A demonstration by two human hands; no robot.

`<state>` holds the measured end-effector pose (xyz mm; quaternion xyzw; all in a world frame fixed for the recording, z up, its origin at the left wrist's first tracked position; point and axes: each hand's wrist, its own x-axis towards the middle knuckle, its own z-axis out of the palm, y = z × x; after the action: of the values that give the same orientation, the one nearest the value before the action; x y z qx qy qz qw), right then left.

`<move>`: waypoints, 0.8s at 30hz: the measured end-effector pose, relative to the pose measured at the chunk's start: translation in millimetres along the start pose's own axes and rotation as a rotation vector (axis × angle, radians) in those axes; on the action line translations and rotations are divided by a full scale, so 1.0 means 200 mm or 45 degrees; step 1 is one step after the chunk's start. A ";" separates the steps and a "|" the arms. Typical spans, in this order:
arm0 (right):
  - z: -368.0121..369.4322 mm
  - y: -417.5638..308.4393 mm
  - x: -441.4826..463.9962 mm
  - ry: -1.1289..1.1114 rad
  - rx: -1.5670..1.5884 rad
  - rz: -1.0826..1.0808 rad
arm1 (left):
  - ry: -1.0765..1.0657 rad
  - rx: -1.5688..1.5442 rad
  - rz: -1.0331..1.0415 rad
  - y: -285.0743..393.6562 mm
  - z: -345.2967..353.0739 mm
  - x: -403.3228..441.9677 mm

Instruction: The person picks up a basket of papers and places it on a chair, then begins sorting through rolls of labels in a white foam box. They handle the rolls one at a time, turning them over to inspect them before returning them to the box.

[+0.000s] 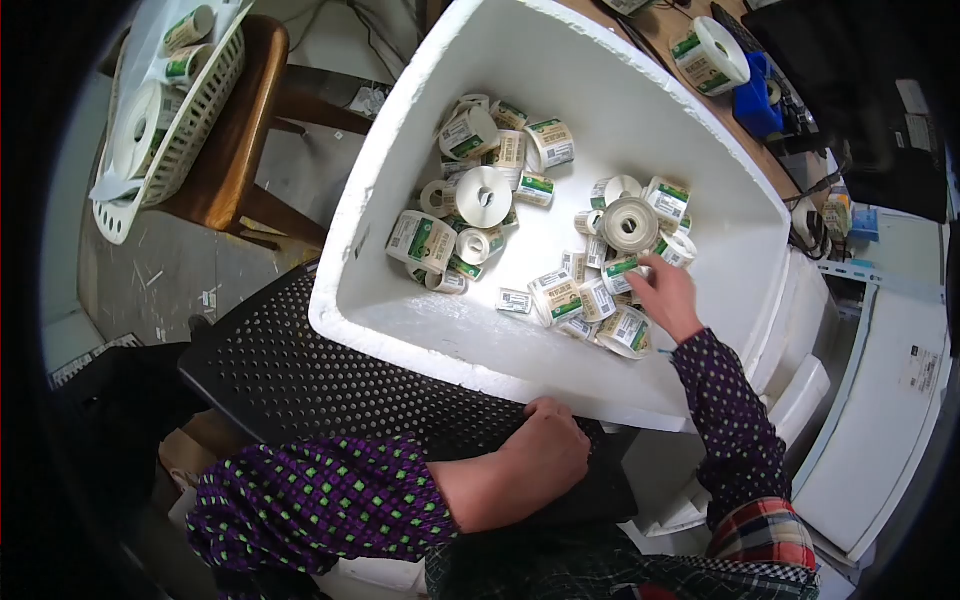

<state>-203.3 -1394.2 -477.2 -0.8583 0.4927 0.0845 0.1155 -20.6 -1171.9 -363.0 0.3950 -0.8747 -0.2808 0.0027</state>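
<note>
My right hand [668, 297] reaches into a white foam box [352, 215], its thumb and forefinger closed on a small green-and-white label roll [620, 274]. Around it lies a pile of similar rolls, with a wider roll [630, 225] on top and a roll with printed labels [625, 331] just below my fingers. My left hand [545, 448] is curled into a fist at the near rim of the box, above a black perforated surface [330, 345]. Whatever its fingers may hold is hidden.
A second pile of label rolls [484, 197] lies on the box's left side. A white plastic basket [205, 115] with more rolls stands on a wooden chair [262, 110]. On the desk behind the box are a large roll [712, 58] and a blue tape dispenser [757, 100].
</note>
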 end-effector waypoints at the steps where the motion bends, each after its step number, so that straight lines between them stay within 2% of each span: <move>1: 0.02 -0.07 0.06 -0.065 0.323 -0.052 | -0.007 0.009 0.014 0.01 0.00 0.00; 2: 0.04 -0.15 0.13 -0.122 0.649 -0.110 | 0.006 0.008 -0.024 0.01 0.02 0.01; 4: 0.14 -0.30 0.28 -0.105 0.830 -0.132 | 0.008 0.033 -0.060 0.01 0.03 0.01; 5: 0.25 -0.33 0.37 0.004 0.891 -0.223 | 0.024 0.058 -0.056 0.01 0.03 0.00; 7: 0.36 -0.41 0.50 0.042 0.789 -0.266 | 0.031 0.081 -0.052 0.01 0.03 0.00; 9: 0.46 -0.47 0.60 0.149 0.416 -0.377 | -0.043 0.057 -0.078 0.02 0.03 0.01; 12: 0.56 -0.54 0.66 0.206 0.313 -0.242 | -0.033 0.094 -0.094 0.04 0.02 0.00; 17: 0.55 -0.43 0.67 0.094 0.442 -0.244 | -0.032 0.062 -0.080 0.03 -0.01 -0.02; 19: 0.51 -0.36 0.66 -0.312 0.999 0.071 | 0.009 0.095 -0.055 0.03 -0.01 -0.02; 20: 0.49 -0.32 0.65 -0.394 0.901 0.016 | 0.006 0.094 -0.068 0.03 0.01 -0.01; 21: 0.52 -0.32 0.64 -0.386 0.905 0.020 | 0.002 0.102 -0.082 0.03 0.02 0.00; 23: 0.62 -0.37 0.61 -0.124 0.879 -0.231 | -0.006 0.110 -0.079 0.03 0.00 0.00; 24: 0.64 -0.42 0.60 -0.139 0.865 -0.144 | -0.008 0.106 -0.085 0.03 0.00 0.00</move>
<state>-75.0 -1415.6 -621.5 -0.7910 0.4376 -0.0450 0.4252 -24.7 -1168.6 -360.4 0.4229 -0.8719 -0.2454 -0.0258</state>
